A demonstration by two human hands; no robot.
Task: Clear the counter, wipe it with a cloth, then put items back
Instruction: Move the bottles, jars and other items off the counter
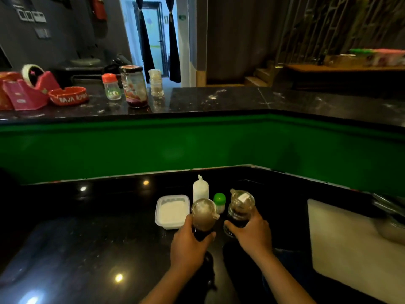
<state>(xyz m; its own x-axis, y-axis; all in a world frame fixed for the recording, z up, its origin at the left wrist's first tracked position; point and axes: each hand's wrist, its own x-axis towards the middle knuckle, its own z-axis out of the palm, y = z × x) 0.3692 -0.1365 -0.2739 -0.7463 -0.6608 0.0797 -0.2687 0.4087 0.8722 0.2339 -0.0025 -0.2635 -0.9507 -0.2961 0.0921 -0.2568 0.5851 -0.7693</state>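
From the head camera I look down at a glossy black counter (92,242) that reflects ceiling lights. My left hand (188,244) is wrapped round a dark sauce bottle (203,216), and my right hand (252,233) is wrapped round a second bottle (240,210); whether either bottle is touching the counter I cannot tell. Just behind them stand a white squeeze bottle (200,189), a small green-capped shaker (219,202) and, to the left, a lidded white tub (172,211). A white board (350,249) lies at the right edge. I see no cloth anywhere. I judge the task early or late, not in the middle: items cluster on the counter, and I cannot tell whether they are leaving or returning. Beyond a green wall panel (197,145) runs a higher, dusty stone ledge (241,99) holding a red tape dispenser (28,88), a red ashtray (68,95), and jars (134,86). Past it, a curtained doorway (153,40) glows blue.
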